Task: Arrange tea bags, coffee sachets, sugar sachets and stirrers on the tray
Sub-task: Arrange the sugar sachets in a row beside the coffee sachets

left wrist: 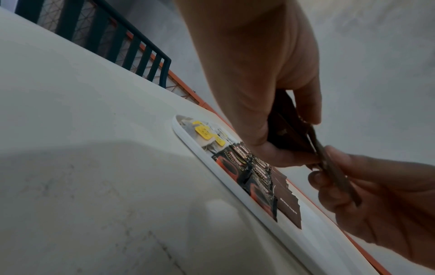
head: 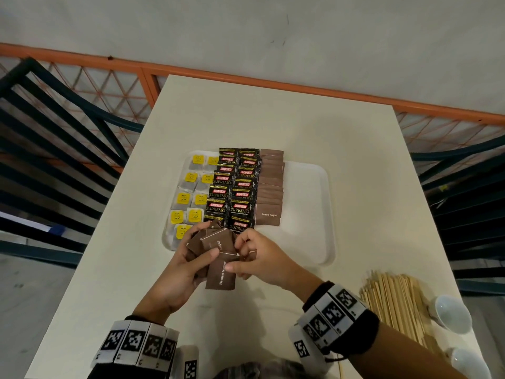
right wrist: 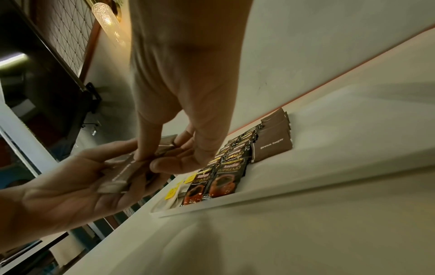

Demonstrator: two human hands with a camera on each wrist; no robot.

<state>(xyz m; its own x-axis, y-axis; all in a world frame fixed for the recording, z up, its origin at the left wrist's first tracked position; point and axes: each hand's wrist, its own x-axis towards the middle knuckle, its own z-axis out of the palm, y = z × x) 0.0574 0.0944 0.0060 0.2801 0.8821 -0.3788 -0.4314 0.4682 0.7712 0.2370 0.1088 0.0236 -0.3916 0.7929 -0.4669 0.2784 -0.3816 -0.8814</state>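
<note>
A white tray on the table holds tea bags with yellow tags at its left, black coffee sachets in the middle, and a row of brown sugar sachets beside them. My left hand holds a fanned bunch of brown sugar sachets above the tray's near edge. My right hand pinches one sachet of that bunch between thumb and fingers. The same grip shows in the left wrist view, with the sachets held edge-on. Wooden stirrers lie in a heap at the table's right.
Two white cups stand at the table's near right corner beside the stirrers. The tray's right half is bare. Dark slatted chairs flank the table, and an orange mesh railing runs behind it.
</note>
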